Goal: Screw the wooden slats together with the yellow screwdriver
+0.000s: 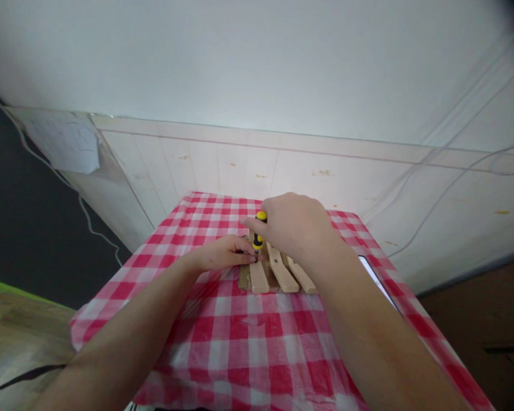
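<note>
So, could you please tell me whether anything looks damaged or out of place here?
Yes, mildly: the white wall panelling has scattered brownish marks, possibly chips or stains, which break its pale surface. At left, a cable droops loosely and untidily. I see nothing spilled around the screwdriver.

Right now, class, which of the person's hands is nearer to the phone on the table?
Right. The right hand, holding the screwdriver, is left of the phone in the picture; the left hand is farther left, beside the screwdriver's tip.
</note>
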`<action>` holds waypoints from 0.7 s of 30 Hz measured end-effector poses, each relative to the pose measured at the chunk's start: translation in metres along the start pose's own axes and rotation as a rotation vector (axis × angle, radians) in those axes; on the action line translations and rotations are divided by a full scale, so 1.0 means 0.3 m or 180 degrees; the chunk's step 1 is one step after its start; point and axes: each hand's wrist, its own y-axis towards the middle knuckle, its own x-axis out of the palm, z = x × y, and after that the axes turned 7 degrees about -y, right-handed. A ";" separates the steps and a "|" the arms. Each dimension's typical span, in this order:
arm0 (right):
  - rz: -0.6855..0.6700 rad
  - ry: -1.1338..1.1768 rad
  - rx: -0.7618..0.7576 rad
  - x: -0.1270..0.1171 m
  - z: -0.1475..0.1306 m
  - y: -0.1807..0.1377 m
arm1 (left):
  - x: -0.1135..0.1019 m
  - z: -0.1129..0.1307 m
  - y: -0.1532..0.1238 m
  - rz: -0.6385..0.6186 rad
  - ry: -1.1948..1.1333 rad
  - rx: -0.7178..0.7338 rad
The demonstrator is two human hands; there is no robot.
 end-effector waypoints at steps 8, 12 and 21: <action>-0.0142 0.0510 -0.0516 -0.004 0.017 -0.024 | 0.006 0.015 -0.003 -0.0080 -0.0115 0.0078; 0.0055 0.0265 -0.0339 0.003 0.013 -0.009 | 0.005 0.000 -0.002 -0.0051 -0.0087 0.0061; 0.0047 0.0279 -0.0122 0.023 0.035 0.007 | 0.004 -0.029 0.000 -0.0010 -0.0136 0.0045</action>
